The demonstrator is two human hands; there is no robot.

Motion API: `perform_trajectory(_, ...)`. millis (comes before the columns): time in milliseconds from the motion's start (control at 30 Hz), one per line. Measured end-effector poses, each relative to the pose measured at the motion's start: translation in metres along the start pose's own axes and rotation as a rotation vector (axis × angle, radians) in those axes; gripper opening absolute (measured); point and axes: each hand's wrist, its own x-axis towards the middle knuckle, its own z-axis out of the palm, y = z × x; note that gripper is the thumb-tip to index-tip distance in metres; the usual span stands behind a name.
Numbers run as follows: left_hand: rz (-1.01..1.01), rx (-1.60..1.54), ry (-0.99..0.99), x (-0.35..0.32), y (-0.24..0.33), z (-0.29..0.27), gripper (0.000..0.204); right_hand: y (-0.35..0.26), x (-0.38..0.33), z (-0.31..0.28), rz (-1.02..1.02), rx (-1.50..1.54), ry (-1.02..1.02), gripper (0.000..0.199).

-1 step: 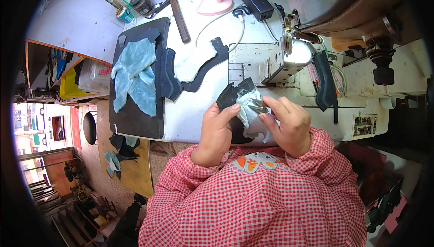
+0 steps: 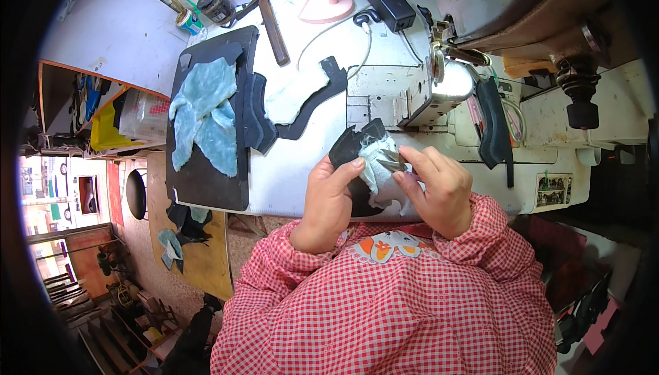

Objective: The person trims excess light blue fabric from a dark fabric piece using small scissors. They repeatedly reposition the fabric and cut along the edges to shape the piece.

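Observation:
My left hand (image 2: 329, 200) is closed on a black piece (image 2: 347, 146) with a pale fleece lining (image 2: 376, 158), thumb pressed on top at the lining's left edge. In my right hand (image 2: 439, 189) are thread snips (image 2: 391, 161), pinched between thumb and fingers. Their pointed metal blades lie against the lining; most of their body is hidden in the fingers. Both hands are over the table's front edge. Beyond them lies another black piece (image 2: 312, 110) with white fleece (image 2: 296, 97) on it.
Blue-green fleece pieces (image 2: 206, 114) lie on a black board (image 2: 206, 193) at left. A hammer (image 2: 273, 31), a jar (image 2: 215, 7) and a pink stand (image 2: 326, 7) are at the back. The sewing machine (image 2: 432, 90) stands at right, beside black strips (image 2: 493, 124).

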Motion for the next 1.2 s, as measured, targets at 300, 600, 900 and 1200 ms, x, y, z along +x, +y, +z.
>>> perform_trajectory(300,0.003,0.008,0.016,-0.002,0.0,0.0,0.029,-0.001,0.002,0.0,0.006,-0.004,-0.013,0.035)
perform_trajectory(600,-0.006,-0.026,0.003,0.002,-0.003,-0.002,0.028,0.007,-0.003,0.01,0.318,0.63,-0.083,0.034)
perform_trajectory(900,-0.067,0.028,-0.05,0.001,-0.005,-0.002,0.03,0.012,0.009,0.009,0.871,1.45,-0.32,0.023)
perform_trajectory(1200,1.151,1.121,0.243,-0.007,0.004,0.011,0.034,0.002,0.012,0.01,0.943,1.543,-0.241,0.018)
